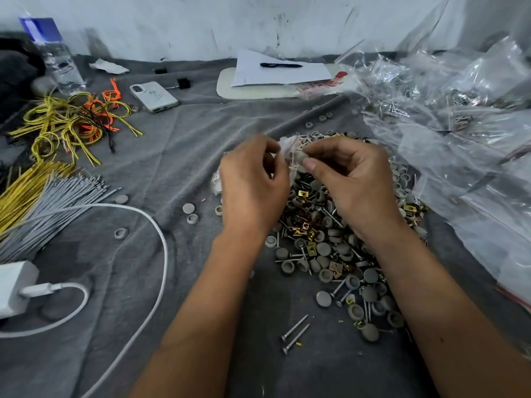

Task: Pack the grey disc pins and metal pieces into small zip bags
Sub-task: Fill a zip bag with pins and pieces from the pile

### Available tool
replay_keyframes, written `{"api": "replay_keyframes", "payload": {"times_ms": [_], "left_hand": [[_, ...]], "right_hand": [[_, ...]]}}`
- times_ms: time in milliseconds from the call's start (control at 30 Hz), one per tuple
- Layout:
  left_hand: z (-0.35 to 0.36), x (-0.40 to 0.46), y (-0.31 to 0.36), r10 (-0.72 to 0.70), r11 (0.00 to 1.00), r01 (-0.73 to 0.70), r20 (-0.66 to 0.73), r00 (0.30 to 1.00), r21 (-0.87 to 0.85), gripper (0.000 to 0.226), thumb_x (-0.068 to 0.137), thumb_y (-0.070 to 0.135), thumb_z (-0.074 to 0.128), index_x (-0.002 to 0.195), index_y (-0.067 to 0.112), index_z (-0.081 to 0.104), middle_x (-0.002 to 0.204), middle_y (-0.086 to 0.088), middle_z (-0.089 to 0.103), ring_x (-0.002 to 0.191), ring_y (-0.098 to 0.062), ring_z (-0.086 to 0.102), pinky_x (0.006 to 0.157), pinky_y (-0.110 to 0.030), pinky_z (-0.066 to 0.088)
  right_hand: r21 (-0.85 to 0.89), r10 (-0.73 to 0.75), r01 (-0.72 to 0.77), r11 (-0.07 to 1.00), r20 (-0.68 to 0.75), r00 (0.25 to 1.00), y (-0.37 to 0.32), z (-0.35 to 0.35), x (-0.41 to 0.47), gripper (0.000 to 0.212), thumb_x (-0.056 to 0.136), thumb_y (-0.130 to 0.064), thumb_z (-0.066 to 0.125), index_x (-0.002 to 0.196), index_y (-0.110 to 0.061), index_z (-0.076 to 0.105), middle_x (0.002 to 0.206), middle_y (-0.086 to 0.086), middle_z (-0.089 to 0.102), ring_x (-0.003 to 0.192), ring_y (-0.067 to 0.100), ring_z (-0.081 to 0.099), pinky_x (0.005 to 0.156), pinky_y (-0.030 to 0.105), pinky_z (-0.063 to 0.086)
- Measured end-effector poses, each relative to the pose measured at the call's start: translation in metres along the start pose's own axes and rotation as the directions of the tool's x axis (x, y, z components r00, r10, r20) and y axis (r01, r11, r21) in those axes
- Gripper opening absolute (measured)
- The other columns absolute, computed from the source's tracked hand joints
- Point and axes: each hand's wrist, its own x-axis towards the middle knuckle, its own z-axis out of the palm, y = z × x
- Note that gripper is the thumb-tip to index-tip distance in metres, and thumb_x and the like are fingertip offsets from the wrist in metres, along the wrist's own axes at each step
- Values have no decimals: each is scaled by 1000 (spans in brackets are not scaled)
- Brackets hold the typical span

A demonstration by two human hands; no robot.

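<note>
- The small zip bag (287, 147) held between the two hands is blurred and mostly covered by fingers; only a crumpled clear scrap with a reddish edge shows, and its contents are hard to make out.
- The left hand (253, 182) has its fingers curled, thumb and forefinger pinching the bag's near edge; more clear plastic peeks out under its palm (whether that is the same bag cannot be told).
- The right hand (353, 179) is curled too, thumb and forefinger pinching a small grey piece at the bag's mouth, probably one of the disc pins, though blur hides its shape.
- The pile of grey disc pins (324, 248) lies on the grey cloth (172, 145) directly under and in front of the hands, mixed with brass-coloured metal pieces (311, 248) and screws (296, 333); the right forearm covers part of it.
- A heap of clear bags (448, 116) fills the right side, cut off by the frame edge.
- On the left, yellow and orange ties (74, 122), a grey bundle (57, 208) and a white charger (15, 288) with its cable, partly cropped.
- Farther back, a phone (153, 96), a bottle (59, 61) and a pen (280, 65) on paper.
</note>
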Motion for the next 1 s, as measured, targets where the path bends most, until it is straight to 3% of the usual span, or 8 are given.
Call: {"api": "replay_keyframes", "payload": {"times_ms": [100,233,333,567,667,867,1000], "left_hand": [[6,-4,1,-66,997,64,-34,997,-49,4,90,7,68,91,7,72,73,3,68,64,-9,63,62,-30,55],[11,-6,4,-165,978,159,-36,986,-133,9,90,5,67,87,11,71,73,10,67,69,-5,65,63,-22,53],[11,-7,7,-141,978,134,-34,989,-162,10,89,4,67,85,12,70,74,11,67,71,-4,65,64,-16,51],[14,-9,10,-51,982,41,-49,998,-184,9,88,3,64,86,12,68,75,8,67,73,-9,65,69,-26,52],[13,-9,12,-57,972,42,-59,997,-232,10,89,2,64,86,11,67,73,8,67,71,-9,66,67,-22,51],[13,-7,11,-269,837,255,42,962,-484,14,94,5,62,85,16,66,76,3,66,67,-12,60,63,-31,48],[10,-5,10,-332,764,321,85,939,-560,19,97,4,60,84,18,64,71,0,61,61,-14,54,56,-30,43]], "right_hand": [[-67,-2,2,998,9,1000,2,3,0,15,86,-7,81,99,-13,77,93,-2,78,90,12,75,82,29,61],[-188,7,-4,982,15,1000,6,5,0,14,86,-9,82,97,-15,80,90,-6,78,87,7,74,84,32,62],[-203,5,-3,979,8,1000,5,5,0,14,85,-7,82,97,-14,80,89,-6,77,86,7,74,82,31,62],[-247,-31,22,969,-33,999,0,6,-1,14,80,-7,86,90,-14,79,84,-7,76,79,5,73,75,21,59],[-275,-51,36,961,-45,998,-3,7,-3,13,81,-8,85,92,-13,79,85,-7,76,80,4,73,75,21,59],[-257,-124,108,961,-48,991,-8,7,-3,13,85,-6,80,97,-12,79,90,-8,77,86,5,74,81,26,60],[-321,-192,177,930,-16,981,-9,7,-4,14,95,-11,71,107,-9,77,99,-5,77,94,2,72,84,24,59]]}}
